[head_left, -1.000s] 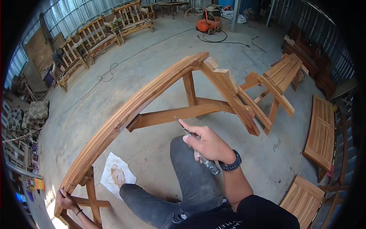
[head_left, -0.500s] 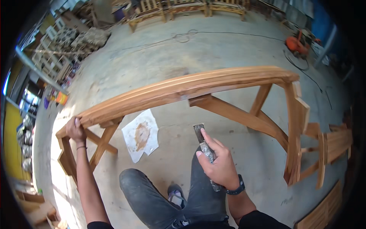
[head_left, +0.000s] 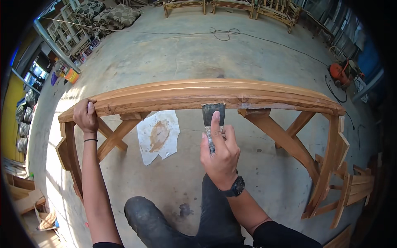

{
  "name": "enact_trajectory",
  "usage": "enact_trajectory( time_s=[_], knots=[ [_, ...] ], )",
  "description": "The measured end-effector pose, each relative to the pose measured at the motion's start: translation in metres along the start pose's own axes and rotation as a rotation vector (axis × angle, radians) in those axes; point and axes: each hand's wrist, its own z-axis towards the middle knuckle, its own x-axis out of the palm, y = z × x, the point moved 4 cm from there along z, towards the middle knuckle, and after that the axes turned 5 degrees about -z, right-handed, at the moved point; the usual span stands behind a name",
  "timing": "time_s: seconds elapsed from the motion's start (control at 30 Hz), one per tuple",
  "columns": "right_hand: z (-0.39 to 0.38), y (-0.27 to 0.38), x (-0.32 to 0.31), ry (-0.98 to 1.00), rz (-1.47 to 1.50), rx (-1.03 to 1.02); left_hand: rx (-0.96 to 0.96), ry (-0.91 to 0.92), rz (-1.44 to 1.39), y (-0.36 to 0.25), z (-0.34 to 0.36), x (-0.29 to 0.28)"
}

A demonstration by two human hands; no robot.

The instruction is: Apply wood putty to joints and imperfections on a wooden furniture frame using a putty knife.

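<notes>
A wooden bench frame (head_left: 285, 95) with a long, gently curved, grooved top rail spans the view in front of my knees. My left hand (head_left: 86, 115) is closed on the rail's left end. My right hand (head_left: 220, 153) grips a putty knife (head_left: 213, 111) with a dark blade and a crusted handle, index finger along the blade, whose tip meets the front edge of the rail near its middle. Crossed braces (head_left: 281, 130) stand under each end. Behind the frame, a stained white sheet (head_left: 151, 144) lies on the floor.
Concrete floor (head_left: 190, 58) holds a loose cable (head_left: 297, 47), an orange compressor (head_left: 339, 74), wooden benches (head_left: 231, 8) along the back and patterned cushions (head_left: 115, 16). Wood offcuts (head_left: 31, 200) lie at left; another slatted wooden piece (head_left: 357, 188) stands at right.
The view has swung left to face the rail squarely. My right hand has raised the putty knife to the rail's front edge, while my left hand still grips the left end.
</notes>
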Motion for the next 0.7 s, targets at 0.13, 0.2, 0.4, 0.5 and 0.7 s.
enact_trajectory(
  time_s=[0.13,0.2,0.4,0.5,0.7],
  knots=[
    [-0.006,0.001,-0.003,0.014,-0.081,0.044,-0.008,-0.014,-0.028,-0.002,-0.001,0.004],
    [-0.011,0.010,-0.013,0.044,-0.101,0.080,-0.006,-0.024,-0.035,0.004,-0.004,0.001],
    [0.005,0.033,-0.039,0.135,-0.086,0.298,0.000,-0.048,-0.029,0.010,-0.005,0.001],
    [0.018,0.046,-0.035,0.116,-0.134,0.380,0.038,-0.076,-0.050,0.008,-0.003,0.004],
    [0.026,0.073,-0.012,0.083,-0.191,0.477,0.061,-0.089,-0.079,0.004,-0.002,-0.004]
  ],
)
